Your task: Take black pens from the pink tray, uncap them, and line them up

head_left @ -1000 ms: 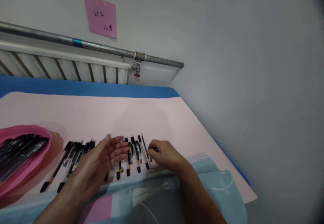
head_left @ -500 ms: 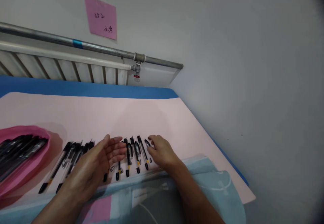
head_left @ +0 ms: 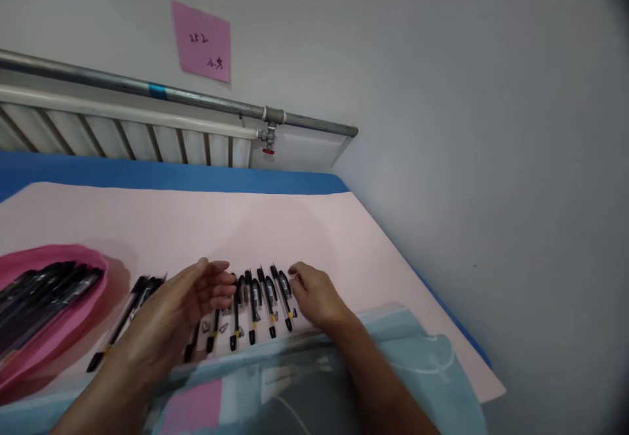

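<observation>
A row of slim pens (head_left: 272, 307) with black ends and yellow bands lies on the pink tabletop (head_left: 275, 225). Black pen caps (head_left: 270, 289) lie between them, with small metallic pieces (head_left: 223, 328) near the lower ends. My left hand (head_left: 181, 304) hovers over the row's left part, palm facing right, fingers apart and slightly bent, holding nothing. It hides some pens beneath. My right hand (head_left: 317, 296) is at the row's right end, thumb and forefinger apart beside the rightmost cap (head_left: 285, 284). Whether it touches that cap I cannot tell.
A pink basin (head_left: 93, 245) full of dark pens stands at the left. More pens (head_left: 118, 320) lie between it and my left hand. Light blue cloth (head_left: 413, 350) covers the near edge. Behind the blue table border (head_left: 196, 181) are a radiator and pipe (head_left: 206, 99).
The rightmost cap now lies close against the last pen, with my right hand just beside it. My left hand has shifted slightly left over the pens. The whole view has moved a little.
</observation>
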Tool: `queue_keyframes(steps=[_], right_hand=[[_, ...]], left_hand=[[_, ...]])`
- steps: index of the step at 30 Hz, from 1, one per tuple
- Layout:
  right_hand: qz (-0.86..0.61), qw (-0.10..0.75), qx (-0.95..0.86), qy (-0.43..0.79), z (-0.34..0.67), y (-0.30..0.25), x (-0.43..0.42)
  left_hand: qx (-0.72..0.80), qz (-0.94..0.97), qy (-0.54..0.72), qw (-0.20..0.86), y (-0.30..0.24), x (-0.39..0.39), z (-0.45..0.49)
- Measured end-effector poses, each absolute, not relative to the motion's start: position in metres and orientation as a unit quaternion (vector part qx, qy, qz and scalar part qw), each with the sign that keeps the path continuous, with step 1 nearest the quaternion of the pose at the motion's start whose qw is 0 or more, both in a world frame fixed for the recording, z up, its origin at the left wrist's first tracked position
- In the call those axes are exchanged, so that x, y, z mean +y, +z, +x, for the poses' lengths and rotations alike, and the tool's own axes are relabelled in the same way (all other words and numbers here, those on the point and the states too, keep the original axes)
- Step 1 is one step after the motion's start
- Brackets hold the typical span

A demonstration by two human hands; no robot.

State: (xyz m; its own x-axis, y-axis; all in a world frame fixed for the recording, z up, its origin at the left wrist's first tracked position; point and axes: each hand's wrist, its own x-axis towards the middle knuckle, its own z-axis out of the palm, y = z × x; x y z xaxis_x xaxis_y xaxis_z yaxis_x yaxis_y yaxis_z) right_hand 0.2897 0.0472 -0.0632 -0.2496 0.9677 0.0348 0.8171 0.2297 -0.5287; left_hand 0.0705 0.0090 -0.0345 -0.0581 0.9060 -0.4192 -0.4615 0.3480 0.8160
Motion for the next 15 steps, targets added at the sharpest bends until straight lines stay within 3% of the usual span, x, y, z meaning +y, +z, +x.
queue_keyframes(steps=[6,11,15], right_hand=[[-0.592,0.206,-0.758,0.18,0.291,-0.06,0.05],[-0.599,0.234,-0.74,0.196,0.291,-0.054,0.053],[-0.602,0.232,-0.735,0.208,0.288,-0.049,0.05]], left_hand=[[0.651,0.384,0.545,0.363,-0.034,0.015,0.023],[0.803,0.412,0.426,0.068,-0.027,0.011,-0.034],[0.848,0.39,0.354,0.066,-0.028,0.006,-0.067]])
